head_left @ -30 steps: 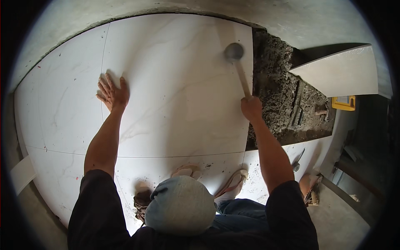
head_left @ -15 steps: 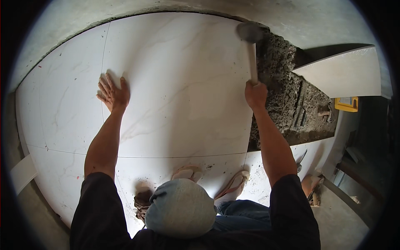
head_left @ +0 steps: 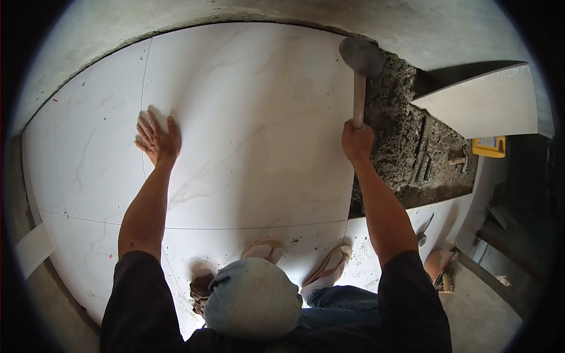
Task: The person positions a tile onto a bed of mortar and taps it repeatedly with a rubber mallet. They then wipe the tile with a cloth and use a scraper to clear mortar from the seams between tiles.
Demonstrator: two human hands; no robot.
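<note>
My right hand is wrapped round the pale handle of a rubber mallet. The mallet's dark round head is over the far right corner of a large white marble-look tile; whether it touches the tile I cannot tell. My left hand lies flat with fingers spread on the tile's left part, across the thin joint with the neighbouring tile. Along the tile's right edge runs a bed of rough grey mortar.
A cut pale tile piece leans at the right beside a yellow tool. A narrow metal bar lies on the mortar. Grey wall bounds the far side. Sandalled feet stand on the near tiles.
My right hand and the mallet have come slightly nearer to me, and the mallet head is less blurred. My left hand stays flat at nearly the same place.
</note>
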